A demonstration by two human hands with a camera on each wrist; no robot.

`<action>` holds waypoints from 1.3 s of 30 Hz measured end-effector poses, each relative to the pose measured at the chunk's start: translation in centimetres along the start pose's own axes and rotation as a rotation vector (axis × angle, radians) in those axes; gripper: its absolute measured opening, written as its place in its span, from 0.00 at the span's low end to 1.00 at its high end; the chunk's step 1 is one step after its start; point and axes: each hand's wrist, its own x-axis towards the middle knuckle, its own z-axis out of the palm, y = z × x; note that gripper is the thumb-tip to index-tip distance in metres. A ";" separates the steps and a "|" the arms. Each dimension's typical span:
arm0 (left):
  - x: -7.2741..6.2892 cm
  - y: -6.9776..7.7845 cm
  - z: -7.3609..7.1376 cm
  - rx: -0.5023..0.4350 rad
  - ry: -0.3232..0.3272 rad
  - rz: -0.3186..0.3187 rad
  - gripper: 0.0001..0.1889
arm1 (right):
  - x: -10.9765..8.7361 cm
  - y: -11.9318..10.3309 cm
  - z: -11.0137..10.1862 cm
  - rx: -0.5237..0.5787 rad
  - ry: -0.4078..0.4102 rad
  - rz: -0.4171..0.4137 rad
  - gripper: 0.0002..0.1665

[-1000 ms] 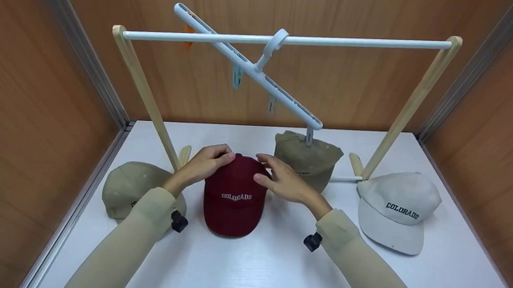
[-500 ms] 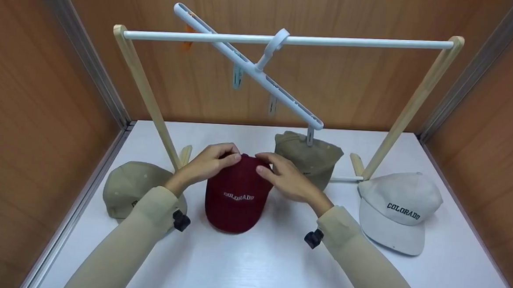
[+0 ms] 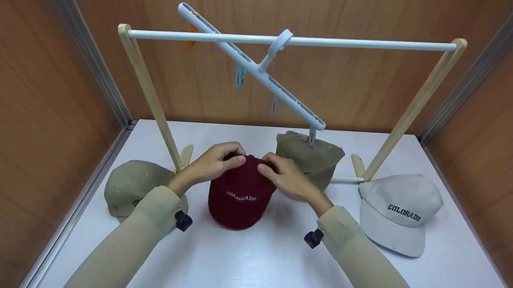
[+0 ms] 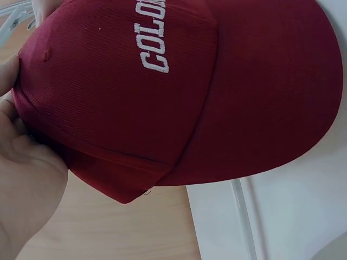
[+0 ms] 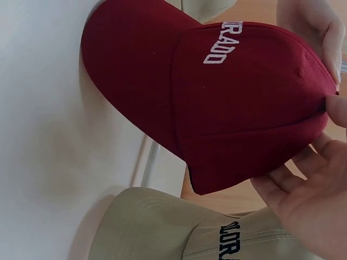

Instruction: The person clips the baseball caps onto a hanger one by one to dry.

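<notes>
Straight off, I have a white tabletop (image 3: pixel 250 266) in my head view, closed in by wood-grain panels (image 3: pixel 356 87) with grey metal strips (image 3: pixel 96 52) at the corners. Across it stands a rack with wooden legs (image 3: pixel 409 110) and a white rail (image 3: pixel 367 44), which carries a light-blue clip hanger (image 3: pixel 251 68) by its hook, set at a slant. Beneath the hanger's near end is an olive cap (image 3: pixel 315 160); the end clip (image 3: pixel 312 136) overlaps its top, though I can't tell whether it bites the cloth. On the table, a second olive cap (image 3: pixel 138 184) sits at the left, partly behind the left forearm, and a pale grey COLORADO cap (image 3: pixel 400 200) rests at the right.

Between the person's two hands I see the dark red COLORADO baseball cap (image 3: pixel 240 209), its brim toward me, just left of the cap under the hanger. The left hand (image 3: pixel 214 161) pinches one side of the crown, thumb in front and fingers behind. The right hand (image 3: pixel 292 181) grips the other side likewise; my right wrist view shows its thumb against the crown and its fingers curled beneath. Whether the brim touches the table, I cannot tell.
</notes>
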 end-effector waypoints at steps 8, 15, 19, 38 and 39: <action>-0.2 0.0 0.0 0.034 0.002 0.011 0.09 | 0.1 -0.4 -0.1 0.081 -0.020 0.023 0.12; -0.2 0.0 0.1 0.038 -0.006 0.010 0.10 | 0.0 -0.5 -0.2 0.120 -0.036 0.038 0.10; -0.3 -0.1 0.2 0.036 -0.009 0.021 0.11 | 0.1 -0.5 -0.3 0.087 -0.035 0.026 0.10; -0.3 0.0 0.9 0.008 0.002 -0.003 0.12 | 0.3 -1.5 -1.0 -0.064 0.012 0.019 0.09; -0.3 0.1 0.9 0.011 -0.001 -0.009 0.12 | 0.3 -1.6 -1.1 -0.069 0.017 0.020 0.09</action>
